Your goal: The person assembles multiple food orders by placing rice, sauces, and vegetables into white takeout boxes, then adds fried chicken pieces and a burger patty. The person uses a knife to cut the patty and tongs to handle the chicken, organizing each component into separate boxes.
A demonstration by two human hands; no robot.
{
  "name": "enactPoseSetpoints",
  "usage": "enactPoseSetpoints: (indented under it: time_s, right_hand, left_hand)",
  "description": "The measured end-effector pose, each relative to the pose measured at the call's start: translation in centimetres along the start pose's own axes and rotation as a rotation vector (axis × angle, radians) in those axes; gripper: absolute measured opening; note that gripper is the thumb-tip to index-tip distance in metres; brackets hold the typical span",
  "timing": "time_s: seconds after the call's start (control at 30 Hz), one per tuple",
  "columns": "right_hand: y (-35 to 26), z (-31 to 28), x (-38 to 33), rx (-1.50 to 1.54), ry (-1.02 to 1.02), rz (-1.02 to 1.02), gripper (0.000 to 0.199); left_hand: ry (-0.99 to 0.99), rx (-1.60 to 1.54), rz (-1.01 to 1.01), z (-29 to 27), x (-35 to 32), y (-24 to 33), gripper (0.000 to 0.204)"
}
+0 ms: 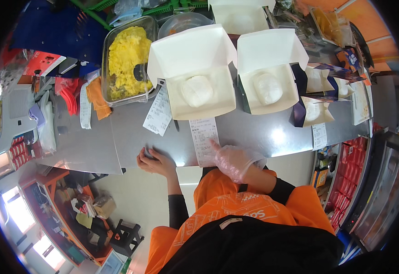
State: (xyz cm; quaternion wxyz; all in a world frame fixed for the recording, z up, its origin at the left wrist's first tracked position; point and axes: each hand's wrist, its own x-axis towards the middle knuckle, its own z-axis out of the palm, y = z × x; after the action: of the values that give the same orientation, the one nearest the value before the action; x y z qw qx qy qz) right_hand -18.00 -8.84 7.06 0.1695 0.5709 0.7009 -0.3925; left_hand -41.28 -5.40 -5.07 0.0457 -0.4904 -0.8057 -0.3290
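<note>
My left hand (156, 162) is bare and rests on the front edge of the steel counter, fingers apart and bent, holding nothing. A clear plastic glove covers my right hand (236, 162); one finger stretches onto a long printed receipt (203, 134) lying on the counter, while the other fingers are partly hidden by the glove. Beyond the receipt stands an open white carton box (176, 104) with a rounded white mound (197, 91), probably rice, inside. A second open box (285, 102) to its right holds a similar mound (268, 88).
At the back left sits a clear tub (105, 59) of yellow scrambled egg (128, 57). Another receipt (158, 114) and a dark pen (176, 125) lie near the left box. Smaller dark cartons (299, 112) stand at right. A black stool (126, 237) is on the floor.
</note>
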Motion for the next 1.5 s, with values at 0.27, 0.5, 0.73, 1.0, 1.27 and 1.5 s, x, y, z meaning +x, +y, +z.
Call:
enactPoseSetpoints:
  time_s: [0.27, 0.5, 0.73, 1.0, 1.27, 1.5]
  right_hand:
    - [11.1, -13.6, -8.6, 0.913, 0.888, -0.15, 0.046]
    - [31.0, -33.5, -2.2, 1.303, 1.988, -0.313, 0.02]
    - [33.4, -42.3, 5.3, 0.97, 1.165, -0.258, 0.023]
    - [36.8, -48.6, 15.8, 1.484, 0.928, -0.715, 0.024]
    - [44.0, -51.8, 20.1, 1.059, 0.91, -0.409, 0.024]
    - [45.7, -53.4, 21.7, 1.054, 0.872, -0.338, 0.025]
  left_hand:
    - [0.032, -0.008, -0.024, -0.7, -0.7, -0.4, 0.032]
    - [0.097, -0.121, -0.012, 0.0, -0.1, -0.2, 0.036]
    - [0.066, 0.007, -0.038, -0.5, -0.5, -0.5, 0.037]
    - [0.013, 0.043, -0.019, -0.6, -0.2, -0.4, 0.036]
    - [0.039, 0.01, -0.062, -0.5, 0.3, 0.8, 0.029]
    - [0.019, 0.08, -0.094, -0.9, 0.3, 1.5, 0.027]
